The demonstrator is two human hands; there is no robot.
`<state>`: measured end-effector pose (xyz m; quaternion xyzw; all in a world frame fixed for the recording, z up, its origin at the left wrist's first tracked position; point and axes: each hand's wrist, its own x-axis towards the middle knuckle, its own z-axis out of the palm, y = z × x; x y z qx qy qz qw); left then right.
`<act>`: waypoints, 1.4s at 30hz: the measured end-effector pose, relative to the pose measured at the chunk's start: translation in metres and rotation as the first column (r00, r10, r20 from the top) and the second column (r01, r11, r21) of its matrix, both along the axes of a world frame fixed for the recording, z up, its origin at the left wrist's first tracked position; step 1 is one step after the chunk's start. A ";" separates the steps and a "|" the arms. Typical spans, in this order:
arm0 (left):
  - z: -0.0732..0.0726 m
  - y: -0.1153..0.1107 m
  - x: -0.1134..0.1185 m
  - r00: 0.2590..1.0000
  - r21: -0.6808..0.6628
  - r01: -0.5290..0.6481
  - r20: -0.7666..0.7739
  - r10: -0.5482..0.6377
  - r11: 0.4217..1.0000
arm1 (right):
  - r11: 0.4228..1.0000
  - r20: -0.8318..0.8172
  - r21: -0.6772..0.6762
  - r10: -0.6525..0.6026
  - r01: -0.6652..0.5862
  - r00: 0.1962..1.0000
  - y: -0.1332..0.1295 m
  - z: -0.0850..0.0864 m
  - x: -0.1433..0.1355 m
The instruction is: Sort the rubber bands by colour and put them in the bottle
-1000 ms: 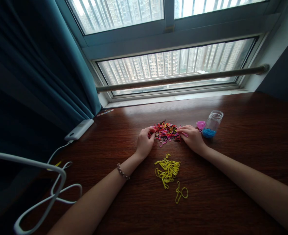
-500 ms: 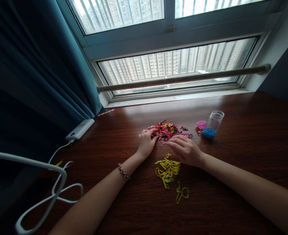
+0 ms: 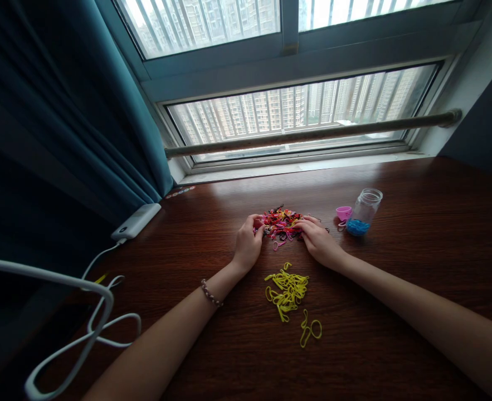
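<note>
Your left hand (image 3: 248, 242) has eased back a touch from the left side of the mixed pile of little bands (image 3: 281, 223). Your right hand (image 3: 321, 242) has swung away from you and to the right: half a second ago it was over the near edge of that pile, and now its fingers are on the right side. The yellow bands (image 3: 290, 289) haven't budged.

Going left to right, you've got a looping white cable (image 3: 53, 271) well left of your left hand, running to a white device (image 3: 136, 221) by the blue curtain (image 3: 116, 111). The mixed pile sits right between your hands, with both of them covering its ends. The yellow heap is nearer you than either hand, plus a few loose yellow loops (image 3: 316, 328) closer still. Just past your right hand there's a pink cup (image 3: 343, 213), then the clear jar (image 3: 365, 209) with blue bits (image 3: 357, 227) at the bottom.

As for pose, your left hand is curled, thumb and fingers slightly apart; can't tell if they've got a band. Your right is palm down, fingers loosely bent and close together; can't tell there either.
</note>
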<state>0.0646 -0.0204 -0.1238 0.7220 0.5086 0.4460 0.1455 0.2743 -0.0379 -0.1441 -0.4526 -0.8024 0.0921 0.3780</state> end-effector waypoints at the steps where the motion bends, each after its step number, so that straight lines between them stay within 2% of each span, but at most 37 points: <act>1: 0.000 0.000 0.000 1.000 0.002 0.000 0.011 0.000 1.000 | 1.000 0.014 0.003 0.006 -0.006 1.000 0.000 0.000 0.000; 8: 0.004 -0.003 0.002 0.999 0.016 0.010 0.040 -0.010 1.000 | 1.000 0.022 0.007 0.005 -0.005 1.000 0.000 0.003 0.001; 11: 0.007 -0.006 0.003 0.995 0.021 0.081 0.051 -0.082 0.997 | 1.000 -0.019 0.006 -0.001 0.001 1.000 0.001 0.004 0.002; 14: 0.012 -0.013 0.003 0.975 0.055 0.220 0.009 -0.221 0.974 | 1.000 -0.082 0.004 -0.014 0.015 0.997 0.000 0.007 0.002; 17: 0.017 -0.023 0.003 0.903 0.089 0.428 -0.096 -0.420 0.899 | 0.998 -0.170 -0.002 -0.057 0.057 0.984 -0.001 0.010 0.002; 21: 0.020 -0.036 0.007 0.729 0.114 0.673 -0.266 -0.631 0.730 | 0.992 -0.289 -0.014 -0.123 0.124 0.949 -0.002 0.013 0.003; 24: 0.018 -0.042 0.011 0.602 0.129 0.786 -0.379 -0.703 0.604 | 0.990 -0.345 -0.008 -0.136 0.142 0.929 -0.004 0.017 0.004; 26: 0.016 -0.043 0.012 0.580 0.126 0.802 -0.401 -0.709 0.584 | 0.990 -0.369 0.024 -0.118 0.136 0.922 -0.009 0.022 0.003; 27: 0.014 -0.043 0.011 0.598 0.128 0.789 -0.390 -0.700 0.601 | 0.991 -0.374 0.052 -0.099 0.127 0.922 -0.012 0.024 0.002; 29: 0.012 -0.041 0.010 0.691 0.152 0.711 -0.329 -0.643 0.687 | 0.986 -0.359 0.136 -0.038 0.093 0.933 -0.020 0.030 0.000; 31: 0.011 -0.037 0.009 0.830 0.191 0.550 -0.227 -0.508 0.813 | 0.966 -0.286 0.257 0.063 0.013 0.956 -0.031 0.035 -0.003; 33: 0.010 -0.031 0.007 0.943 0.206 0.330 -0.121 -0.311 0.921 | 0.913 -0.131 0.382 0.206 -0.142 0.970 -0.042 0.038 -0.006; 34: 0.010 -0.026 0.007 0.973 0.199 0.226 -0.086 -0.213 0.954 | 0.871 -0.035 0.429 0.281 -0.240 0.959 -0.046 0.039 -0.008; 36: 0.010 -0.018 0.005 0.995 0.168 0.084 -0.070 -0.073 0.982 | 0.782 0.141 0.462 0.400 -0.417 0.906 -0.053 0.039 -0.010; 38: 0.008 -0.010 0.003 0.993 0.136 0.050 -0.115 -0.034 0.989 | 0.741 0.235 0.441 0.450 -0.507 0.862 -0.054 0.038 -0.011; 40: 0.006 -0.005 0.002 0.982 0.105 0.083 -0.180 -0.063 0.991 | 0.789 0.229 0.398 0.408 -0.467 0.884 -0.048 0.036 -0.010; 42: 0.002 -0.002 0.002 0.964 0.071 0.129 -0.243 -0.109 0.989 | 0.889 0.164 0.342 0.260 -0.303 0.951 -0.037 0.032 -0.006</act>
